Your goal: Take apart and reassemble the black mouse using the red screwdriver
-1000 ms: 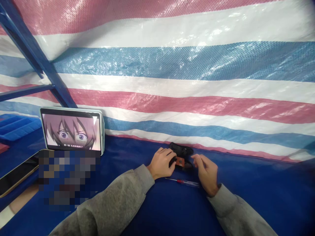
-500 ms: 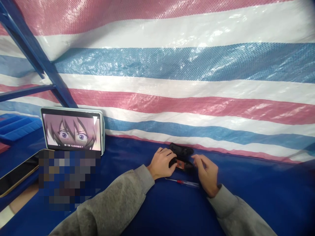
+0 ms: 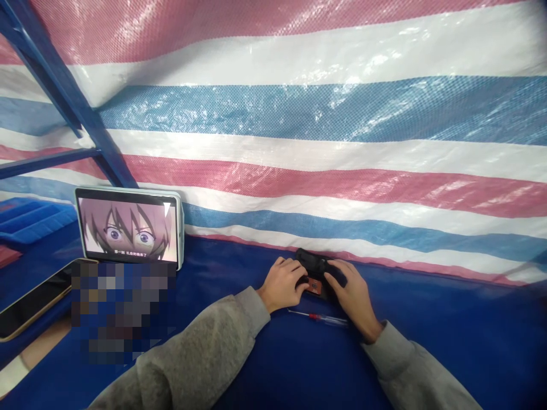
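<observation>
My left hand [image 3: 282, 285] is closed on the left end of a small black case with a reddish-brown circuit board [image 3: 315, 286] showing in it; the thumb is by the board. Just behind lies a black plastic shell piece [image 3: 313, 263], its hollow side seemingly facing up. My right hand [image 3: 351, 291] has thumb and fingers closed around the right end of the black parts; which piece it grips, I cannot tell exactly. In front of both hands a thin screwdriver [image 3: 325, 319] with a red and clear handle lies flat, touched by neither hand.
A tablet [image 3: 130, 228] playing a cartoon stands to the left on the blue table [image 3: 299, 370]. Left of it are a phone [image 3: 38, 302], a blurred-out patch and a blue tray [image 3: 38, 219]. A striped plastic sheet [image 3: 299, 108] hangs behind, beside a blue metal frame [image 3: 64, 80].
My right hand has moved left and slightly up, from a pinch beside the case onto the black parts. The left hand stays on the case. The view has shifted slightly.
</observation>
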The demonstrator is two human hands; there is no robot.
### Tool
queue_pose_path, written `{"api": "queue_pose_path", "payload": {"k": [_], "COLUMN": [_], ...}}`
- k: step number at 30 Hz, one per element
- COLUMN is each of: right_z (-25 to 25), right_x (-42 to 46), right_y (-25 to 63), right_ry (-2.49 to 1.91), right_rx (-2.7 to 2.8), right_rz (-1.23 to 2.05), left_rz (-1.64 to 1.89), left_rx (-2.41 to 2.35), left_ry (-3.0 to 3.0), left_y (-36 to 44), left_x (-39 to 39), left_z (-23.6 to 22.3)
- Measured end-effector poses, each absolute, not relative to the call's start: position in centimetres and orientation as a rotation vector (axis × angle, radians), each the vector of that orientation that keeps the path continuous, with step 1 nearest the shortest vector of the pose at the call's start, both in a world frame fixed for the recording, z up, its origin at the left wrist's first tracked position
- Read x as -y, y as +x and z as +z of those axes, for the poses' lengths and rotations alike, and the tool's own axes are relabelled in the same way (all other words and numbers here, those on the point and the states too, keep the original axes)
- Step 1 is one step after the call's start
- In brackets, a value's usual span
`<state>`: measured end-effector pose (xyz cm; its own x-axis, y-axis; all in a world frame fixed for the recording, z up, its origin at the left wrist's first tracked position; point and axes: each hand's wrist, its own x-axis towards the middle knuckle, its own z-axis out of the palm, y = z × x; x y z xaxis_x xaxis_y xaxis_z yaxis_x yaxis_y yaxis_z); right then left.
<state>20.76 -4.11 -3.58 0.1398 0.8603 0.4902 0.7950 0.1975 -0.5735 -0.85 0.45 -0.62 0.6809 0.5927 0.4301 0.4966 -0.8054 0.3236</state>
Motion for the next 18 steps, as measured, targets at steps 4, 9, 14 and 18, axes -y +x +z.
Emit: {"api": "queue_pose_path", "payload": {"k": [4,9,14,18], "right_z": [-3.5,-3.0,-2.3,-1.9], "right_x": [4.1,4.4,4.7,4.9], "right_y": [21.1,20.9,20.8,20.7], "right_ry": [-1.532,-1.434,-1.407,-1.354], "right_rx": [1.708,1.711,1.642,1.652], "right_rz": [-0.026,-0.177,-0.21,-0.198], "left_rz": [0.8,0.817,0.988,1.262], "left_rx": [-0.887,-0.885,-0.901,-1.017], "left_ry": [2.721,2.702,2.613,2.375], "left_y": [-0.8,-0.8,-0.9,-1.1], "left_x": [-0.5,-0.7,-0.7,-0.7], "left_z": [-0.8,-1.0,-1.0,-0.8]}}
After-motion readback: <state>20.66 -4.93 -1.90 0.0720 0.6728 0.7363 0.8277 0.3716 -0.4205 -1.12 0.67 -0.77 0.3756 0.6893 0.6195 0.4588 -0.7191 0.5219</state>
